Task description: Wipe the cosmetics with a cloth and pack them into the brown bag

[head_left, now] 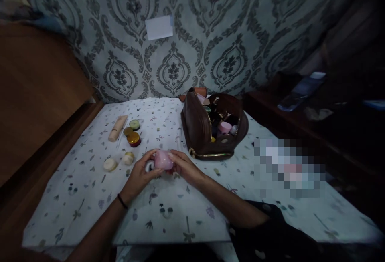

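Between my two hands is a small, glossy pink container point(164, 160), held over the patterned cloth. Fingers and thumb of my left hand point(143, 170) grip its left side; my right hand point(186, 166) closes on its right side. What kind of container it is I cannot make out. To the left lie a white round jar point(110, 164) and a small cream-coloured jar point(128, 158). Behind them are an amber jar point(133, 139), a small green-topped pot point(134, 124) and a beige tube point(118, 128).
An unzipped brown cosmetic bag point(197, 123) stands right of centre, with a pink-lidded jar point(224, 127) and other items inside. A blurred-out object point(290, 168) lies at the right. Wooden furniture point(36, 93) borders the left; a patterned wall point(174, 65) rises behind.
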Action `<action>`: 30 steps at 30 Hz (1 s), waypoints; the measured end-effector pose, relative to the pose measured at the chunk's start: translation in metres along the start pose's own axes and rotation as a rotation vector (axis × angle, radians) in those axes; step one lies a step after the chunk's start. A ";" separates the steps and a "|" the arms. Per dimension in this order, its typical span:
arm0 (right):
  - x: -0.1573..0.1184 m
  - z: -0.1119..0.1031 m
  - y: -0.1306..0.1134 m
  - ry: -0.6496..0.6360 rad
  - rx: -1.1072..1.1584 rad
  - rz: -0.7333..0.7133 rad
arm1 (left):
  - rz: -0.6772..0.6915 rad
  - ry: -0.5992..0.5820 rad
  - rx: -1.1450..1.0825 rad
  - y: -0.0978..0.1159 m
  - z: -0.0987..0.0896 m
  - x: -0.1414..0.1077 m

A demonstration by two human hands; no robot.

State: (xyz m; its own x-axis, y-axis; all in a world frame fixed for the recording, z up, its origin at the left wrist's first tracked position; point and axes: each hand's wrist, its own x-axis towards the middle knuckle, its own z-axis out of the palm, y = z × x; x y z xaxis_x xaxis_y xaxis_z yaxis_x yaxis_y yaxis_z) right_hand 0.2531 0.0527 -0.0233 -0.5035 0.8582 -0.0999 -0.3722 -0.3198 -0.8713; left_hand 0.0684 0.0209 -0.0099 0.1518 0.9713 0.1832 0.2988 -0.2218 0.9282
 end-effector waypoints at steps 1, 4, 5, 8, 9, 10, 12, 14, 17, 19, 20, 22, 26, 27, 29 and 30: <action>0.001 0.000 0.000 0.009 0.055 -0.001 | -0.010 0.012 -0.007 -0.001 0.000 0.001; 0.003 0.001 -0.002 0.055 0.186 0.007 | -0.048 0.078 -0.037 -0.001 -0.002 0.004; 0.003 0.001 -0.002 0.070 0.205 0.007 | -0.048 0.117 -0.036 0.000 -0.003 0.004; 0.003 0.000 -0.002 0.099 0.179 0.009 | 0.057 0.268 0.040 0.005 -0.004 0.001; 0.003 -0.001 -0.001 0.102 0.146 0.005 | 0.127 0.297 0.080 0.007 -0.003 -0.001; 0.003 -0.001 0.000 0.099 0.097 -0.008 | 0.204 0.303 0.123 0.009 -0.002 -0.002; 0.002 -0.001 0.003 0.074 -0.044 -0.055 | 0.339 0.268 0.197 0.012 0.001 -0.004; 0.000 -0.001 0.005 0.035 -0.192 -0.108 | 0.382 0.236 0.238 0.014 0.001 -0.005; -0.005 0.003 0.002 -0.034 -0.316 -0.152 | 0.286 0.231 0.214 0.011 -0.003 -0.001; -0.009 0.005 -0.001 -0.105 -0.316 -0.140 | 0.151 0.202 0.138 0.008 -0.007 0.002; -0.010 0.007 -0.003 -0.141 -0.292 -0.125 | 0.077 0.182 0.082 0.006 -0.008 0.003; -0.010 0.007 -0.005 -0.173 -0.203 -0.108 | -0.049 0.156 -0.061 0.002 -0.007 0.004; -0.005 0.005 -0.004 -0.067 -0.035 -0.167 | -0.145 0.127 -0.299 -0.001 0.002 0.003; -0.003 0.004 -0.003 -0.031 -0.025 -0.186 | -0.159 0.105 -0.328 -0.001 0.004 0.002; -0.001 0.003 -0.003 0.023 -0.064 -0.211 | -0.193 0.058 -0.351 0.001 0.006 0.001; -0.001 0.003 -0.002 0.037 -0.104 -0.216 | -0.212 0.042 -0.345 0.002 0.006 0.001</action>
State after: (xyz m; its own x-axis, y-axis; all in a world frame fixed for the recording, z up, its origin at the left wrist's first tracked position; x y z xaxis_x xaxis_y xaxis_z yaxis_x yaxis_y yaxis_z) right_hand 0.2517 0.0517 -0.0197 -0.3915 0.9168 0.0784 -0.3848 -0.0857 -0.9190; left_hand 0.0747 0.0207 -0.0093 0.0797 0.9967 -0.0172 -0.0157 0.0185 0.9997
